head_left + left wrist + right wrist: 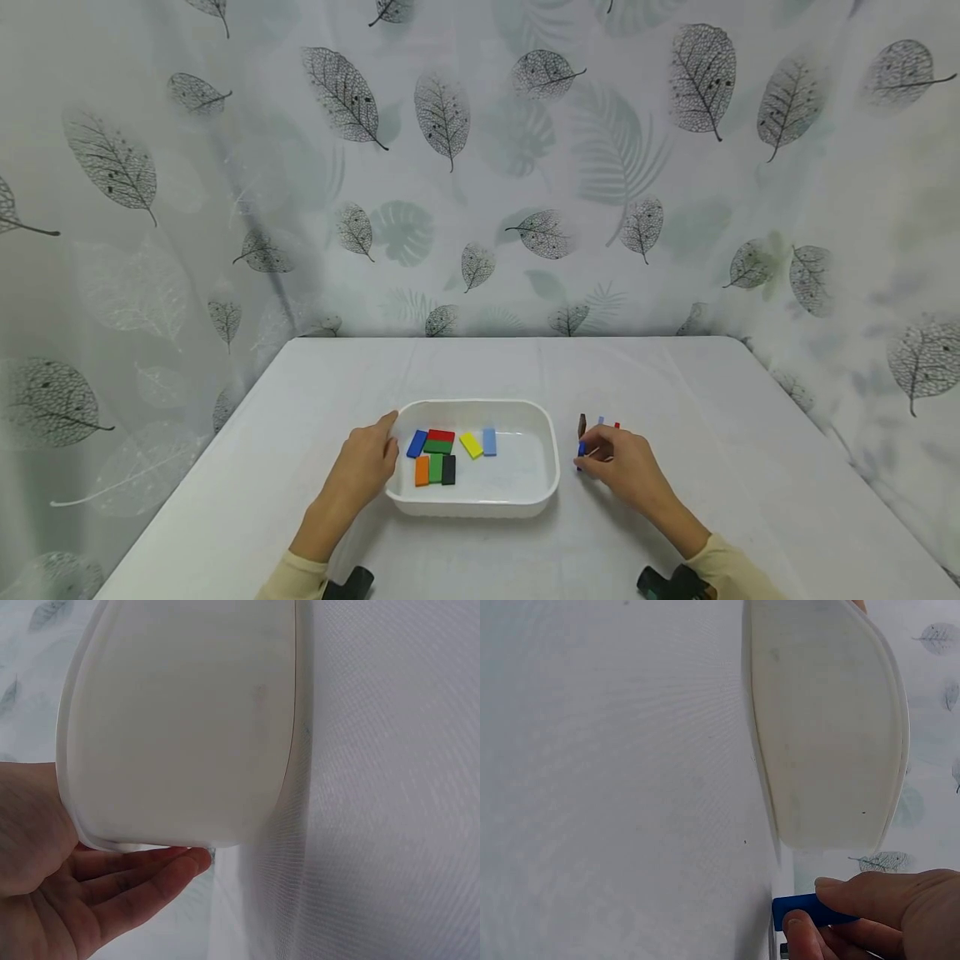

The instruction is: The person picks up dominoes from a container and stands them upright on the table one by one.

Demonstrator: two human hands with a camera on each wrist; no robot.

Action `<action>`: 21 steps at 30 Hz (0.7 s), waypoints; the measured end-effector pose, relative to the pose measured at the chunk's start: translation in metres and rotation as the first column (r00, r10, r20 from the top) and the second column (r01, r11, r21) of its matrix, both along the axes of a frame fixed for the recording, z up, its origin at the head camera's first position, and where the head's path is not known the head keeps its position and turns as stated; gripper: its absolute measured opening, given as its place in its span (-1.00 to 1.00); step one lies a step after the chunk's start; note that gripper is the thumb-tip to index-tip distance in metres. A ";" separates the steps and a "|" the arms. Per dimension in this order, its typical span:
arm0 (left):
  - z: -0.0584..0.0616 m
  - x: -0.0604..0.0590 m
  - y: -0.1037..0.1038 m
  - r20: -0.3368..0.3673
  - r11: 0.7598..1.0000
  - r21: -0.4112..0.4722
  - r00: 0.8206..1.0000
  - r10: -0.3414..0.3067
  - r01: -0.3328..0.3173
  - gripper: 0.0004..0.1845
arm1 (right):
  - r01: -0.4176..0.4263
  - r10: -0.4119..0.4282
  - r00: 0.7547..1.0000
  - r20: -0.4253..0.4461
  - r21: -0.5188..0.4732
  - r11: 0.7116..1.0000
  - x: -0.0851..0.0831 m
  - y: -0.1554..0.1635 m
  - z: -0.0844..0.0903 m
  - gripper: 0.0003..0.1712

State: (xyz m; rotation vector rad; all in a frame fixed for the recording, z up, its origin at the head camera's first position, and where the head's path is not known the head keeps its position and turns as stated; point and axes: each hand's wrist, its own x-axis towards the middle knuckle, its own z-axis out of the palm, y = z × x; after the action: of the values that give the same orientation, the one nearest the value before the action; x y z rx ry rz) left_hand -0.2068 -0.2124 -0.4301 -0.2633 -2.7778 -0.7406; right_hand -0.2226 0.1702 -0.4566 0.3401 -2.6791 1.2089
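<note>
My left hand rests against the left end of the white tray. In the left wrist view its fingers lie fairly straight along the outer wall, just below the rim. Inside the tray are several flat rectangular blocks, among them an orange block, a black block and a yellow block. To the right of the tray, my right hand pinches a blue block between thumb and fingers, its lower end close to the tabletop. The palm is hidden in the head view.
A brown block stands just beyond the right fingers. The tips of a light blue block and a red block show behind that hand. The white-covered table meets a leaf-patterned curtain at its far edge.
</note>
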 end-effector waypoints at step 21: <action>0.001 0.001 0.001 0.006 1.000 -0.003 1.000 0.004 -0.004 -0.55 | -0.011 0.011 1.000 0.008 0.010 1.000 -0.002 0.003 -0.004 -0.73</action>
State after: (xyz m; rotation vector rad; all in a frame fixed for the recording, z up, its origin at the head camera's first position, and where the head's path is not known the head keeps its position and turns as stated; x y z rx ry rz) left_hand -0.2056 -0.2116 -0.4288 -0.2564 -2.7841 -0.7371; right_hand -0.2246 0.1731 -0.4608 0.3529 -2.6943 1.2021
